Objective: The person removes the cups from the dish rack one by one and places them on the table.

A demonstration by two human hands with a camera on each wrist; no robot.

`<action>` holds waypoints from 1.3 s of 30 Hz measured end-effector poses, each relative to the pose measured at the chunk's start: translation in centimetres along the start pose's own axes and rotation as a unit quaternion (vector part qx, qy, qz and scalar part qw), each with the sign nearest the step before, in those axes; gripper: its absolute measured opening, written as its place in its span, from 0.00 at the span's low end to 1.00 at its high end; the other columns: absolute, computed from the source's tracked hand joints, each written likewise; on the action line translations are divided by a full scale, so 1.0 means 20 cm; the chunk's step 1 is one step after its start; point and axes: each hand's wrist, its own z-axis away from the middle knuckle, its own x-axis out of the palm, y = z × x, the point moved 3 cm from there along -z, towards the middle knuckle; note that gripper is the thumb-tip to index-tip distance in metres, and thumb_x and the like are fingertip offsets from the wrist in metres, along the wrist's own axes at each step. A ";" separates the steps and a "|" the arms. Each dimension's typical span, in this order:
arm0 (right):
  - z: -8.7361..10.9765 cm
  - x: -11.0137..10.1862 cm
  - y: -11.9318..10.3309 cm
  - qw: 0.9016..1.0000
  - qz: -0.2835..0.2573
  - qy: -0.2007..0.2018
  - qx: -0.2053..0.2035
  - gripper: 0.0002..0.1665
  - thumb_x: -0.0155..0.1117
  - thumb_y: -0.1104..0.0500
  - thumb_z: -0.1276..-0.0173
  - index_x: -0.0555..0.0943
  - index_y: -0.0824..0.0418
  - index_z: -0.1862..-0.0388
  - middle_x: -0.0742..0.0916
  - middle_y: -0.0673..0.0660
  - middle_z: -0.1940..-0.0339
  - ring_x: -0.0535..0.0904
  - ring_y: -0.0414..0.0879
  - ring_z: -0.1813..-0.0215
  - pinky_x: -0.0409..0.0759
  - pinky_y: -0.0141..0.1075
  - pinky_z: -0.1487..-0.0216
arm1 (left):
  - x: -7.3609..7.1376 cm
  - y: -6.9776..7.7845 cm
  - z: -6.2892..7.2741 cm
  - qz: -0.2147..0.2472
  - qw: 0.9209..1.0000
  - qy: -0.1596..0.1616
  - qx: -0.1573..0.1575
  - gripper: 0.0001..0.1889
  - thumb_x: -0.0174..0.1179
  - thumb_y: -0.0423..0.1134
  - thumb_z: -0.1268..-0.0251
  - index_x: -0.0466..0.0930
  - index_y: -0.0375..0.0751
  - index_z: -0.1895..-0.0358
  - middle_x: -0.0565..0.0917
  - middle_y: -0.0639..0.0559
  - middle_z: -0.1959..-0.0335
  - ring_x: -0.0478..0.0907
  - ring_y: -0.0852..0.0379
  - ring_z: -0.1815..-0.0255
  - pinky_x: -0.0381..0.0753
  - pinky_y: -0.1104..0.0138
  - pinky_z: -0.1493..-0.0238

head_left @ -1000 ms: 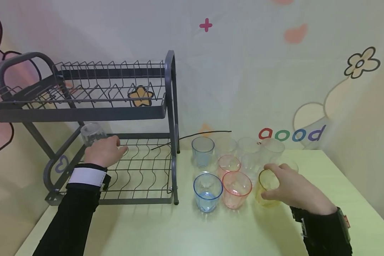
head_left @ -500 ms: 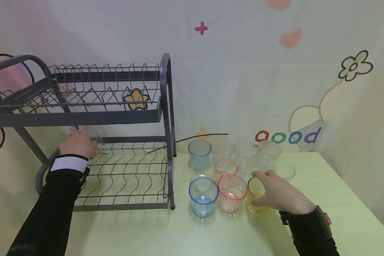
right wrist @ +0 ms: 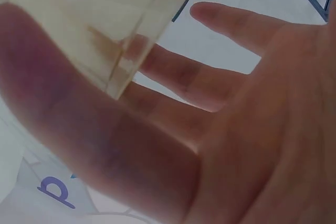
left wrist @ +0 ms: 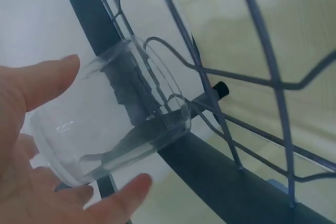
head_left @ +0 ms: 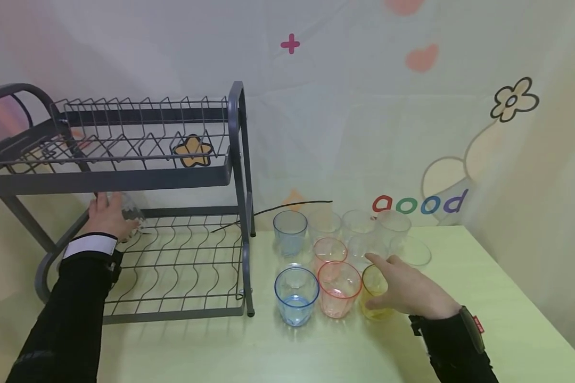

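Note:
On the lower tier of a dark metal dish rack (head_left: pixel 172 180), a clear glass (left wrist: pixel 113 114) stands with its rim against the wires and its thick base toward my palm. My left hand (head_left: pixel 106 219) is spread about that base; in the left wrist view gaps show between the thumb, one fingertip and the glass wall. On the table to the right, my right hand (head_left: pixel 409 287) holds a yellow glass (head_left: pixel 372 282), thumb on the near side and fingers on the far side. A red-rimmed glass (head_left: pixel 339 290) stands just left of it, beside a blue glass (head_left: pixel 296 298).
Behind the front row stand several more tumblers, including a bluish glass (head_left: pixel 289 231), a pink-rimmed glass (head_left: pixel 329 250) and a clear glass (head_left: pixel 394 226). A thin black cord (head_left: pixel 292 204) runs from the rack along the wall. The rack's upper tier overhangs the left hand.
My left hand has carried the clear glass back and left into the rack's lower tier, and its fingers have spread. My right hand has stayed at the yellow glass. The head view has shifted right.

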 end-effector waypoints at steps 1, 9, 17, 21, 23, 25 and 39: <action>0.00 0.00 0.00 1.000 0.002 0.002 -0.002 0.57 0.81 0.44 0.53 0.65 0.61 0.27 0.77 0.69 0.47 0.78 0.52 0.58 0.81 0.53 0.58 | 0.00 0.00 -0.01 0.001 1.000 0.001 0.004 0.47 0.57 0.39 0.34 0.32 0.28 0.24 0.29 0.22 0.27 0.26 0.21 0.29 0.44 0.28 0.37; 0.01 0.00 0.00 1.000 0.005 -0.001 0.000 0.57 0.80 0.40 0.54 0.67 0.61 0.29 0.77 0.69 0.47 0.78 0.51 0.58 0.81 0.53 0.58 | 0.00 0.02 -0.02 -0.001 1.000 0.010 0.002 0.42 0.60 0.34 0.36 0.43 0.19 0.28 0.42 0.17 0.31 0.36 0.20 0.30 0.51 0.31 0.37; 0.03 -0.02 -0.01 1.000 -0.011 0.020 -0.005 0.67 0.81 0.34 0.61 0.63 0.59 0.26 0.76 0.69 0.44 0.78 0.52 0.56 0.81 0.54 0.57 | -0.03 0.05 0.00 0.002 1.000 0.021 -0.012 0.42 0.62 0.35 0.37 0.46 0.27 0.26 0.44 0.13 0.35 0.47 0.15 0.37 0.62 0.28 0.49; 0.05 -0.05 -0.03 0.999 -0.015 0.037 -0.010 0.72 0.79 0.29 0.65 0.60 0.58 0.24 0.72 0.72 0.40 0.80 0.56 0.54 0.82 0.54 0.60 | -0.05 0.05 0.03 -0.006 1.000 0.017 -0.019 0.40 0.63 0.38 0.38 0.51 0.27 0.28 0.46 0.13 0.36 0.50 0.15 0.40 0.63 0.28 0.51; 0.07 -0.07 -0.04 0.999 -0.009 0.050 -0.019 0.72 0.78 0.28 0.65 0.60 0.59 0.24 0.71 0.74 0.39 0.79 0.60 0.51 0.81 0.56 0.59 | -0.06 0.05 0.04 -0.011 1.000 0.021 -0.020 0.40 0.64 0.39 0.39 0.53 0.27 0.29 0.49 0.13 0.38 0.54 0.15 0.42 0.65 0.29 0.54; 0.08 -0.08 -0.04 0.998 -0.006 0.063 -0.030 0.72 0.77 0.28 0.64 0.60 0.61 0.24 0.69 0.75 0.38 0.76 0.66 0.47 0.81 0.58 0.58 | -0.07 0.05 0.05 -0.016 0.999 0.027 -0.017 0.40 0.65 0.40 0.40 0.55 0.27 0.30 0.51 0.13 0.38 0.57 0.15 0.44 0.66 0.29 0.55; 0.12 -0.18 -0.07 0.991 -0.025 0.116 -0.059 0.65 0.76 0.33 0.53 0.59 0.60 0.24 0.65 0.72 0.32 0.64 0.71 0.35 0.72 0.65 0.46 | -0.12 0.16 0.21 0.140 0.990 0.002 -0.012 0.53 0.58 0.67 0.39 0.47 0.31 0.25 0.67 0.25 0.42 0.76 0.34 0.52 0.73 0.43 0.58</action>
